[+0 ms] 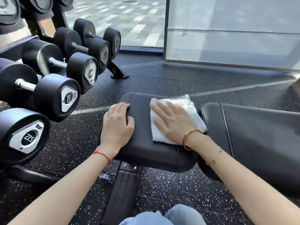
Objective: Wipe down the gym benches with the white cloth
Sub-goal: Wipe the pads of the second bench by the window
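While I watch through the head camera, a rack of black dumbbells (48, 82) crowds the left side, their end caps facing me with markings of 27.5 and 32.5 legible on the nearest ones. The rack's foot (119, 73) stands on the speckled rubber floor (162, 82) just beyond the bench (142, 143), and a pale line runs across that floor behind the pad. Farther back I see a window (123, 20) looking onto paving, with a frosted panel (235, 33) to its right. A second black pad (259, 135) sits just right of the seat pad, a narrow gap between them. Below the seat, the bench's ribbed black support (123, 192) slopes down toward me, and blue denim (170, 215) shows at the bottom edge.

Nothing lies between my hands and the pad. The white cloth (181, 103) lies folded on the right half of the seat pad, near the gap. My right hand (173, 122) lies flat on the cloth, fingers straight and spread, pressing it down; a gold bangle (189, 139) circles that wrist. My left hand (118, 124) rests on the pad's left edge, fingers gently bent over it, holding nothing I can see; a red string (102, 155) is around its wrist. Both forearms reach in from the bottom corners.
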Available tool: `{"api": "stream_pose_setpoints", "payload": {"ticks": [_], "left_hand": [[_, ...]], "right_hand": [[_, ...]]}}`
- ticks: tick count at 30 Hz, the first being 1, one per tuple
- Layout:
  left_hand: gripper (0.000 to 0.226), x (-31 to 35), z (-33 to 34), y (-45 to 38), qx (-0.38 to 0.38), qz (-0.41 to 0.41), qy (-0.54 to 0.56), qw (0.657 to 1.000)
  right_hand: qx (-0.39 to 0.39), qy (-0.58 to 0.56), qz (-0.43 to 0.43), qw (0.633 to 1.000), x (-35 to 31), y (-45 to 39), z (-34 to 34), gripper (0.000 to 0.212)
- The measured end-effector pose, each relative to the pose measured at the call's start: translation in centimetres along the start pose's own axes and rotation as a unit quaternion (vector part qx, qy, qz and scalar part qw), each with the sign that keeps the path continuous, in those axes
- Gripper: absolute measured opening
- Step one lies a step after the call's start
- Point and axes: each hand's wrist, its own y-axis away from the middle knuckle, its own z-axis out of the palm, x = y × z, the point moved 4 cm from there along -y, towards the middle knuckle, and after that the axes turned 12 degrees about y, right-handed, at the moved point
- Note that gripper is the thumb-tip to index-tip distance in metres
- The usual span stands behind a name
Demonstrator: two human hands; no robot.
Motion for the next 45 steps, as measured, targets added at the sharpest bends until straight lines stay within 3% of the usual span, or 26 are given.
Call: {"api": "stream_pose_setpoints", "payload": {"ticks": [3,8,16,20,24,33,37,41,45], "left_hand": [[0.044,0.1,0.0,0.0,0.004,-0.003,-0.002,1.000],[0.045,0.0,0.2,0.0,0.003,-0.001,0.003,1.000],[0.050,-0.5,0.4,-1.6,-0.011,-0.033,-0.033,0.999],[0.056,-0.6,1.0,-4.1,-0.034,-0.067,-0.095,0.993],[0.059,-1.3,1.4,-5.2,-0.068,-0.085,-0.092,0.990],[0.064,-0.9,1.6,-6.5,-0.087,-0.149,-0.036,0.984],[0.063,-1.1,1.4,-6.7,-0.104,-0.165,-0.032,0.980],[0.063,-0.7,1.4,-6.8,-0.120,-0.182,-0.037,0.975],[0.066,-0.9,1.7,-6.8,-0.134,-0.200,-0.040,0.970]], "right_hand": [[0.003,-0.026,0.013,1.000,0.7,0.5,0.2,0.059],[-0.031,-0.020,0.082,0.996,2.5,-6.2,-0.1,0.055],[-0.114,-0.095,-0.006,0.989,-1.6,-15.6,-0.6,0.052],[-0.113,-0.104,-0.050,0.987,1.4,-14.7,0.1,0.056],[-0.149,-0.122,-0.031,0.981,5.1,-13.3,0.9,0.061],[-0.273,-0.199,-0.063,0.939,-0.8,-19.2,0.8,0.049],[-0.300,-0.243,-0.063,0.920,1.7,-17.1,0.4,0.045],[-0.343,-0.247,-0.040,0.905,6.1,-14.1,0.3,0.059],[-0.362,-0.275,-0.049,0.889,4.5,-16.1,1.2,0.063]]}}
